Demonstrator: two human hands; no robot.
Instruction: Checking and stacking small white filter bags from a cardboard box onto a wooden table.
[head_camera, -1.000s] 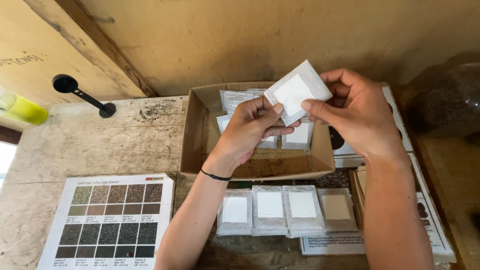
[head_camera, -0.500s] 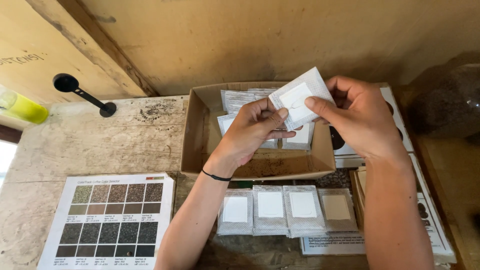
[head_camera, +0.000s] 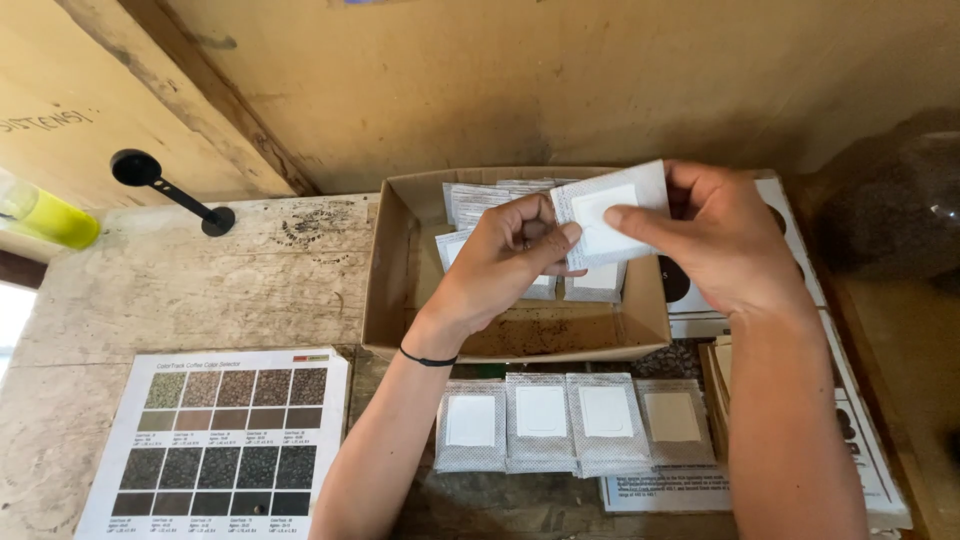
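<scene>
Both hands pinched one packet (head_camera: 608, 220) above the box (head_camera: 390, 290): left hand (head_camera: 505, 265) at its lower-left corner, right hand (head_camera: 725, 240) on the right side. It looked light, thin, floppy; best gripped at the sealed edges.

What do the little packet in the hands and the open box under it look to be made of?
The packet, pinched by the left hand and right hand, looks like thin, matte, paper-like filter fabric: white, finely textured, with a plain square patch. The box seems plain brown corrugated cardboard, unglazed, with raw folded flaps and dark specks on its floor.
</scene>
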